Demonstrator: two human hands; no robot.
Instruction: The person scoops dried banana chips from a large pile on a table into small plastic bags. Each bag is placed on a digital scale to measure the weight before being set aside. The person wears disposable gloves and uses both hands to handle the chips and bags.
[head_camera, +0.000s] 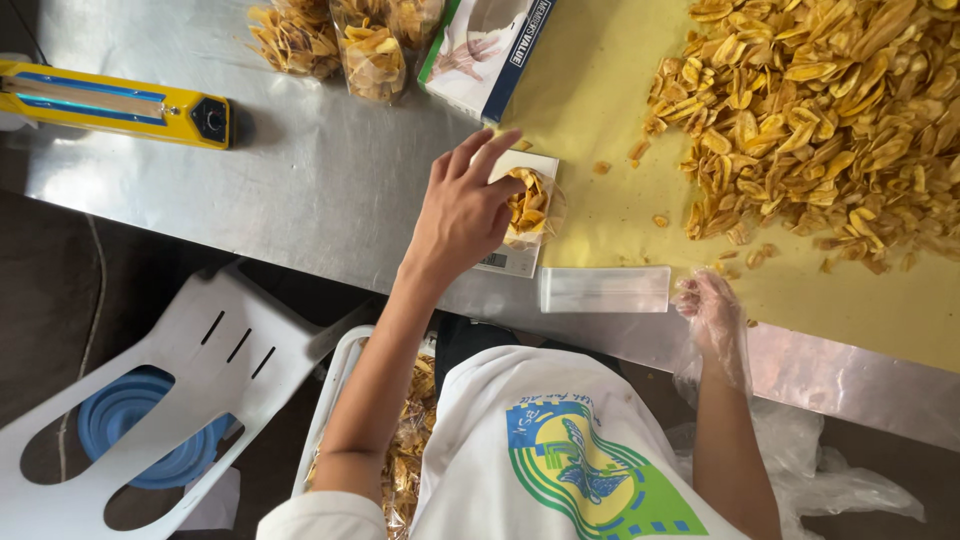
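My left hand (462, 208) is bare and rests on a clear bag of yellow chips (530, 205) that stands on a small white scale (522, 250); its fingers touch the bag's top. My right hand (712, 312) wears a thin clear plastic glove and lies at the table's front edge, fingers loosely curled, holding nothing that I can see. A stack of empty clear bags (604, 289) lies between the two hands. A large heap of yellow chips (820, 110) is spread on a yellow sheet (600, 90) at the right.
A yellow and blue heat sealer (115, 105) lies at the far left of the steel table (320, 170). Filled chip bags (345, 40) and a glove box (488, 50) stand at the back. A white plastic chair (190, 390) is below left, a tray of bagged chips (400, 450) beside my lap.
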